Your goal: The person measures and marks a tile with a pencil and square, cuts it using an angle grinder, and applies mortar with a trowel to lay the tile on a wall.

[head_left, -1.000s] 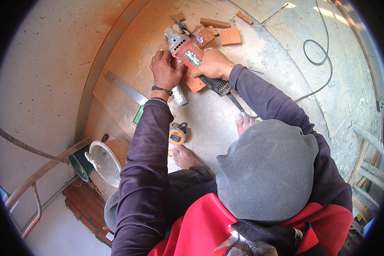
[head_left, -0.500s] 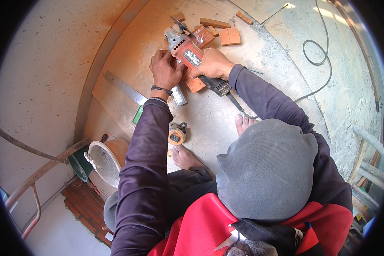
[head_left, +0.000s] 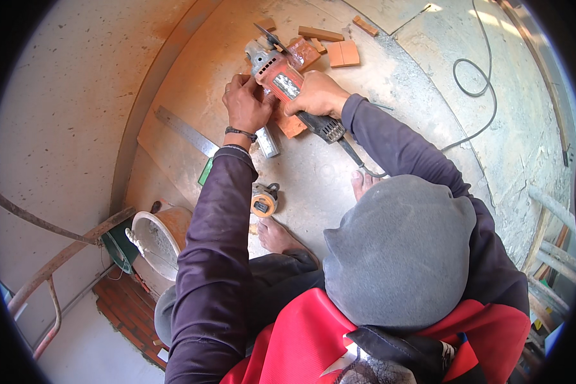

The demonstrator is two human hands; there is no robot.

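Note:
My right hand is wrapped round the body of a red angle grinder with a black rear grip. Its dark disc points away from me, beside a wet-looking orange brick tile. Close against the grinder's left side is my left hand, its fingers curled and its thumb near the tool. What those fingers grip is hidden from this view. Below the grinder, part of another orange brick tile shows. A short silver metal bar lies by my left wrist.
Several orange brick pieces lie beyond the grinder. A set square with a green handle rests left of my forearm. A yellow tape measure sits by my foot. A bucket stands at left; a black cable loops at right.

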